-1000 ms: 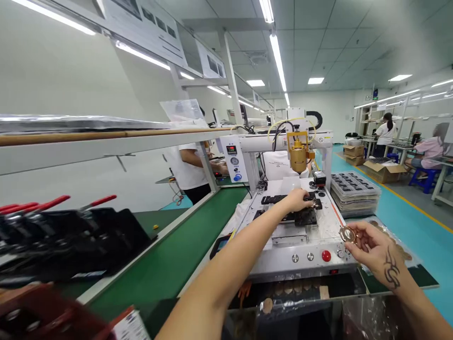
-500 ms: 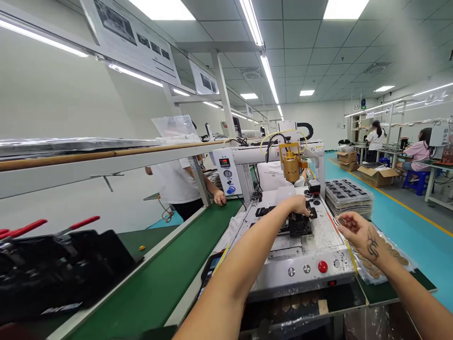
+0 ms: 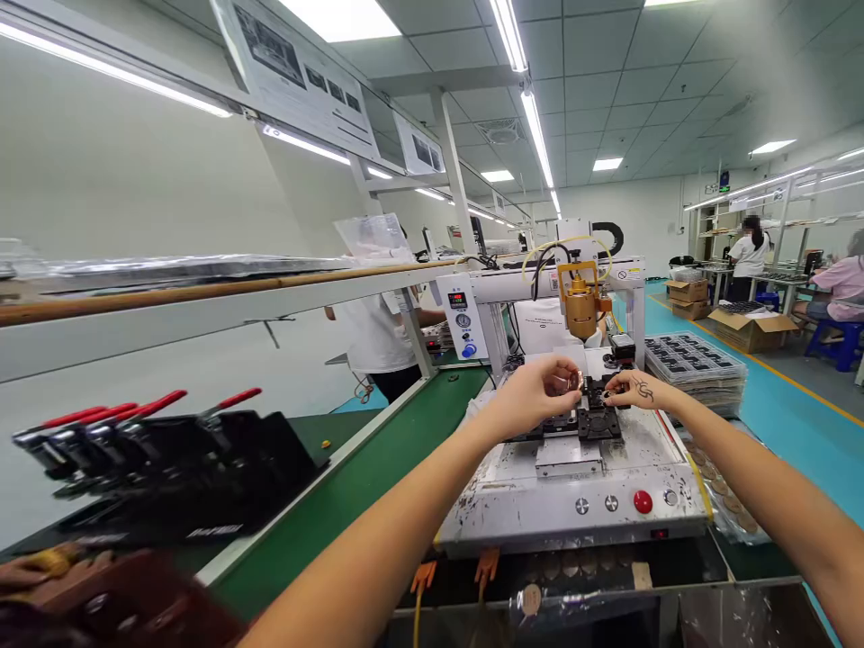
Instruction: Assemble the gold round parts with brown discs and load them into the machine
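Observation:
My left hand is closed in a pinch around a shiny, copper-coloured round part, held just above the left side of a black fixture. My right hand reaches in from the right, its fingertips closed together at the fixture's upper right. A small round part shows dimly at those fingertips; its details are too small to make out. The fixture lies on the white bed of a benchtop machine. Over the bed hangs the machine's brass-coloured head, behind both hands.
Stacked clear trays stand right of the machine, near a plastic bag of round discs. A green conveyor belt runs along the left, with red-handled clamps beyond. A red button sits on the front panel. Co-workers are in the background.
My left hand has lifted off the fixture and now holds the coppery round part. My right hand has moved left from beside the machine to the fixture. The view has shifted left.

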`<state>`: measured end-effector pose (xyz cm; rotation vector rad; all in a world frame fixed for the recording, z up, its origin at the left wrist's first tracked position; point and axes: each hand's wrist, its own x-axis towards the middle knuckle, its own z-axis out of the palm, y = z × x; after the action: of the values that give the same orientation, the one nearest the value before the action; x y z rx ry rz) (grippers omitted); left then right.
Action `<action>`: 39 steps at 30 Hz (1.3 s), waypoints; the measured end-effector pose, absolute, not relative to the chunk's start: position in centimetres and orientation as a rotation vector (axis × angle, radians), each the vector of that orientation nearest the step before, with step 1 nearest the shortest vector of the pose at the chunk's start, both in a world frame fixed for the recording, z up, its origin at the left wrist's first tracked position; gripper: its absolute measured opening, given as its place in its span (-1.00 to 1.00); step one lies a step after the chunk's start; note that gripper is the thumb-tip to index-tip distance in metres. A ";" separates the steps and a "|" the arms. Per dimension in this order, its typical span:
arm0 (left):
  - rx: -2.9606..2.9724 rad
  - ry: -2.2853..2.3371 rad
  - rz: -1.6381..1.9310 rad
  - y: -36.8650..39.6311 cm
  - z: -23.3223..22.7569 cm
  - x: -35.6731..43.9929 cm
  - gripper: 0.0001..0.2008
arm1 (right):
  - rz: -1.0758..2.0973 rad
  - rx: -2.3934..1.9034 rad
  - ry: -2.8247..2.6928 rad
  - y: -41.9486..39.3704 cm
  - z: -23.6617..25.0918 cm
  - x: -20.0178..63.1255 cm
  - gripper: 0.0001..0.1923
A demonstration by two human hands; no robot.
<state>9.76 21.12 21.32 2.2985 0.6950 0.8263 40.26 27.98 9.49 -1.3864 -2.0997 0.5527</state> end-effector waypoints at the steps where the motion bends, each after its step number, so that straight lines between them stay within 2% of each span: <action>1: 2.289 0.708 0.834 20.3 21.3 8.7 -0.69 | 0.548 -1.382 -2.133 28.1 9.5 40.4 -0.72; 8: 2.252 0.892 0.872 15.4 20.3 2.9 -0.68 | 0.353 -1.396 -2.190 28.2 9.0 40.1 -0.71; 15: 2.171 0.958 1.026 12.8 17.6 1.5 -0.73 | 0.118 -1.456 -1.964 25.8 9.1 38.9 -0.68; 20: 1.945 1.107 1.110 10.4 12.1 -1.7 -0.66 | -0.079 -1.470 -1.667 14.9 5.8 38.9 -0.56; 22: 1.835 1.150 1.085 9.3 9.2 -3.3 -0.64 | -0.115 -1.492 -1.601 10.0 3.5 39.2 -0.56; 26: 1.742 1.145 0.956 7.2 3.6 -5.4 -0.67 | -0.376 -1.571 -1.421 4.4 -0.3 39.0 -0.42; 29: 1.693 1.126 0.834 5.8 0.2 -5.9 -0.68 | -0.490 -1.528 -1.347 3.2 -1.3 35.4 -0.57; 32: 1.641 1.062 0.750 5.1 -2.1 -5.5 -0.64 | -0.245 -1.302 -1.649 3.1 -2.2 28.6 -0.95; 34: 1.620 0.997 0.728 5.5 -3.0 -4.8 -0.67 | 0.062 -1.164 -2.002 3.6 -3.6 23.9 -0.85; 35: 1.612 0.968 0.719 6.0 -3.4 -4.3 -0.69 | 0.116 -1.141 -2.078 4.2 -4.5 21.9 -0.79; 39: 1.596 0.907 0.658 8.4 -5.0 -3.0 -0.72 | 0.078 -1.193 -2.133 7.0 -8.1 18.1 -0.76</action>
<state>-3.00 8.42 -4.99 1.5962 0.9070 0.6577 18.13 6.99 -8.05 -1.1930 -2.1325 0.0780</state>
